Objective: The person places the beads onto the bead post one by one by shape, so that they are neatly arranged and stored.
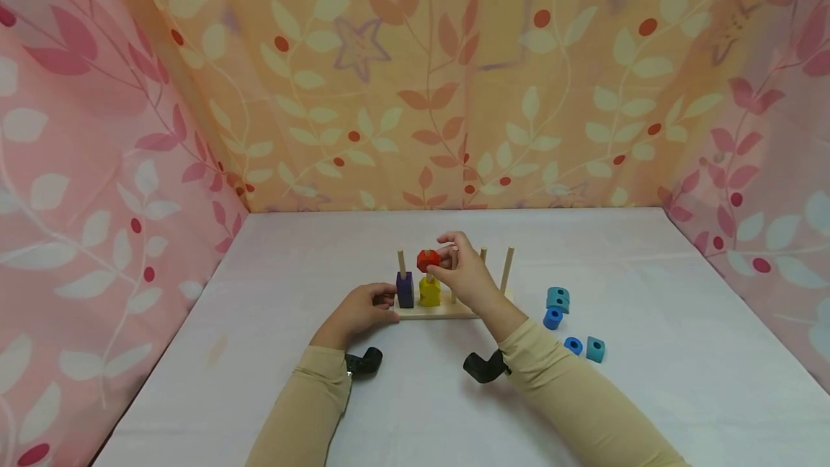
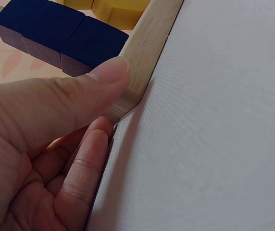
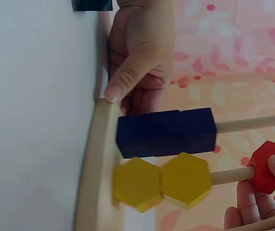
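A wooden peg stand (image 1: 434,314) stands on the white table. My left hand (image 1: 359,310) grips its left end, thumb against the front corner and fingers curled at the end face. Square dark purple-blue blocks (image 3: 166,132) are stacked on the leftmost peg. Two yellow hexagonal blocks (image 3: 185,180) sit on the second peg. Above them, my right hand (image 1: 468,278) pinches a red hexagonal block (image 3: 261,166) between thumb and fingers. The red block is around the upper part of that peg, apart from the yellow ones.
Farther right on the stand, wooden pegs (image 1: 508,269) rise bare. Right of it lie teal blocks (image 1: 558,299), a blue round block (image 1: 553,319), another blue round block (image 1: 573,345) and a single teal block (image 1: 596,349). Patterned cloth (image 1: 415,92) hangs behind and at both sides.
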Available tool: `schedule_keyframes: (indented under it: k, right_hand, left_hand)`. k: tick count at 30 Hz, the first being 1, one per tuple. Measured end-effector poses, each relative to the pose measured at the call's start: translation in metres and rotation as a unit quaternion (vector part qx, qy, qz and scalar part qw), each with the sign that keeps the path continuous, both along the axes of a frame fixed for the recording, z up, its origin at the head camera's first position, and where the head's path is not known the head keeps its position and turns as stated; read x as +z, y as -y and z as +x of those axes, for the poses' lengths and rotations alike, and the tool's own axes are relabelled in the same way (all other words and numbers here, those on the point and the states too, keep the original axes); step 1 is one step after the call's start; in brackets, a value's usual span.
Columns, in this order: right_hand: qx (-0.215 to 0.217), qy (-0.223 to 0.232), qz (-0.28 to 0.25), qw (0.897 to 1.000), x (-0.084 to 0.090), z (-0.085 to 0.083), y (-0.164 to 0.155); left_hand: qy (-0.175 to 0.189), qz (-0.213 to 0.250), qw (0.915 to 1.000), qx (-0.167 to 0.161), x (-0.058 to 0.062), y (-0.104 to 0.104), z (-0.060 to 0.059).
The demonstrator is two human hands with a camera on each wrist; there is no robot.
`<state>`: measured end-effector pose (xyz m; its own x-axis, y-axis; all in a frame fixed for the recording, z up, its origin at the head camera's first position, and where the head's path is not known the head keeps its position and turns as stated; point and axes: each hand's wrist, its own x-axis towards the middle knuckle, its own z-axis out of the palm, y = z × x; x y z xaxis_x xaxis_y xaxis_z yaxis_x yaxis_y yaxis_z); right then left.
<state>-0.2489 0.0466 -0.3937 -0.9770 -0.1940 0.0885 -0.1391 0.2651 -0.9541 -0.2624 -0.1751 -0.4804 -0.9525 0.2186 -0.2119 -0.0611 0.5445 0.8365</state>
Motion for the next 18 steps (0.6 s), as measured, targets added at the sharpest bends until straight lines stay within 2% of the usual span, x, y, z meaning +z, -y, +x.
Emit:
schedule_keyframes:
  k: [7,18]
  right_hand:
    - [-0.023,0.019,0.012,0.999,-0.018,-0.001,0.002]
    - [-0.041,0.013,0.044,0.998,-0.026,-0.001,0.003]
  left_hand:
    - [0.003,-0.002,1.0,0.004,0.0,0.0,0.001]
    - [-0.008,-0.008,0.9999,-0.007,0.001,0.001,0.001]
